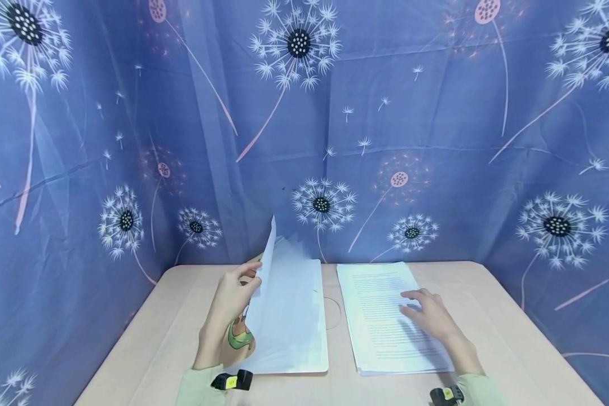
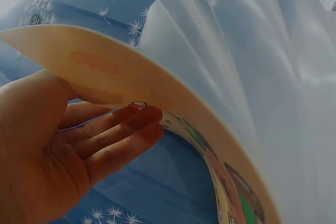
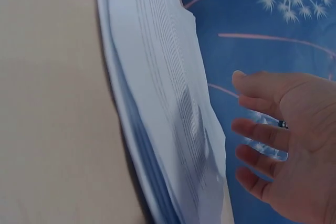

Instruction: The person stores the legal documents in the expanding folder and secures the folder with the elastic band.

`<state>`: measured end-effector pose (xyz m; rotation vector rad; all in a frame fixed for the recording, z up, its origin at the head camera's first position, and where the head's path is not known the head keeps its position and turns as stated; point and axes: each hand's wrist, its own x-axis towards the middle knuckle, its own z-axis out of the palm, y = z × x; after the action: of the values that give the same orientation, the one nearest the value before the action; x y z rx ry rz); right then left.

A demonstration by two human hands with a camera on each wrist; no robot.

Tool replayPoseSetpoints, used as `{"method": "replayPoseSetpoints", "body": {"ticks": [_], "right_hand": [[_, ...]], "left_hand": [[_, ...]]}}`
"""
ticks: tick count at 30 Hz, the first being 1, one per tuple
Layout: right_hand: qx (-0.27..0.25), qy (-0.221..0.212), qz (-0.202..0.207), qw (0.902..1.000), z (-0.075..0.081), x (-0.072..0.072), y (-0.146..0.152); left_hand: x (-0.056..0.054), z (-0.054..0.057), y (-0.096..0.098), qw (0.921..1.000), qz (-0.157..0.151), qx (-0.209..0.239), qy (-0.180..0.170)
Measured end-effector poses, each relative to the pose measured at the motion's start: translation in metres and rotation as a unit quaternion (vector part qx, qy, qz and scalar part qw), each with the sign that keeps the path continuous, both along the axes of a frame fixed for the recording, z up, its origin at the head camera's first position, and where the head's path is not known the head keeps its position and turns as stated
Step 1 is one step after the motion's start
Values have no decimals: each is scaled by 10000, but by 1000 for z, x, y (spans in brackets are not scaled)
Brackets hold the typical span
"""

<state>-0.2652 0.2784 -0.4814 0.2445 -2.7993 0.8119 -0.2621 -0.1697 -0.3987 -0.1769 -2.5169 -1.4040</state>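
Observation:
On the left lies a display folder [image 1: 291,321] with several clear plastic sleeves fanned upright at its far end. My left hand [image 1: 233,296] pinches the edge of its raised front cover [image 2: 121,69], thumb on one side and fingers on the other. Cartoon pictures, one of them green and brown, show on the cover's outer face. To the right is a stack of printed sheets [image 1: 375,316], its edges slightly uneven. My right hand [image 1: 431,316] hovers over the stack's right side, fingers spread and holding nothing, and casts a shadow on the top sheet [image 3: 163,77].
A pale table [image 1: 142,338] carries both the folder and the stack, with a narrow gap between them. A thin round outline [image 1: 333,313] shows in that gap. Behind and at both sides hangs a blue curtain [image 1: 264,186] with dandelion prints, close to the table's far edge.

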Motion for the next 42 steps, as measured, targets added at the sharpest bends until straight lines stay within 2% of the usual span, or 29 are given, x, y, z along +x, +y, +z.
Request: {"method": "replayPoseSetpoints", "body": {"ticks": [10,19,27,31,42], "right_hand": [[-93,59,-97,9999,-7,4,21],[-309,-514,-385,9975,-8,6,28],[-693,-766,-329,9941,-13,7,36],[-837,-1011,-449,9903,-17,4,38],[-577,-1233,-560,9891,-16,3,35]], "left_hand": [[1,1,0,10000,21,16,-56],[1,2,-1,10000,-18,-54,3],[2,2,-1,10000,-16,-39,-25],[1,1,-1,10000,-22,-36,-19],[-1,0,-1,10000,-30,-35,-39]]}}
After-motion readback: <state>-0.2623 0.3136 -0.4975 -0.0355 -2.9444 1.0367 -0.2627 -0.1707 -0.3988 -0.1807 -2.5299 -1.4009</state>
